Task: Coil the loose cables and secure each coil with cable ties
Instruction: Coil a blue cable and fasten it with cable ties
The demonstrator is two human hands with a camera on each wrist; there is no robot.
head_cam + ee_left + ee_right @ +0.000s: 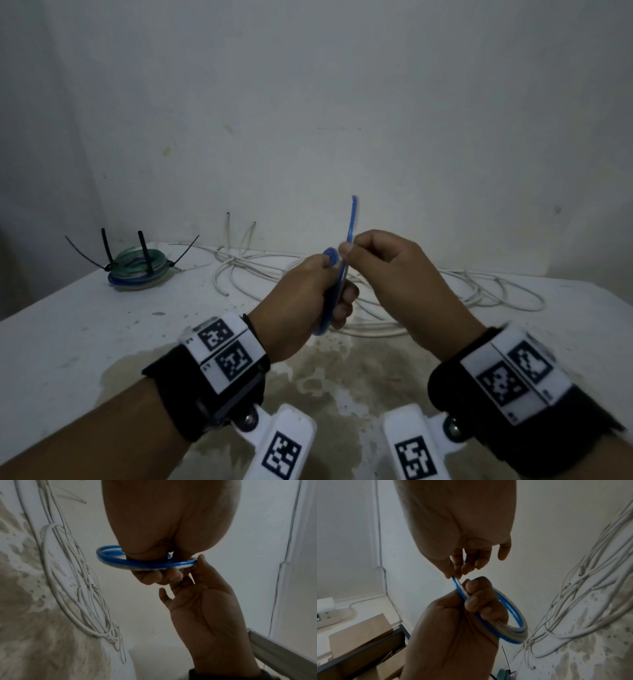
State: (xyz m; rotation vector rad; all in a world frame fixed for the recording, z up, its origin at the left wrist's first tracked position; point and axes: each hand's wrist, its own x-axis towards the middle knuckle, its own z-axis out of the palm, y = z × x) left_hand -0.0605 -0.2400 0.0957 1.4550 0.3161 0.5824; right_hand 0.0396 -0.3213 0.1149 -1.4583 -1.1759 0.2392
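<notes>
While left hand fists round blue coil so loops stay stacked, right hand pinches free tail (upright), ready for final wrap.

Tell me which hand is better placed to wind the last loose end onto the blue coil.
Right, probably. The right hand already pinches the free end of the blue cable above the coil, while the left hand is wrapped around the blue coil, holding its loops together.
</notes>
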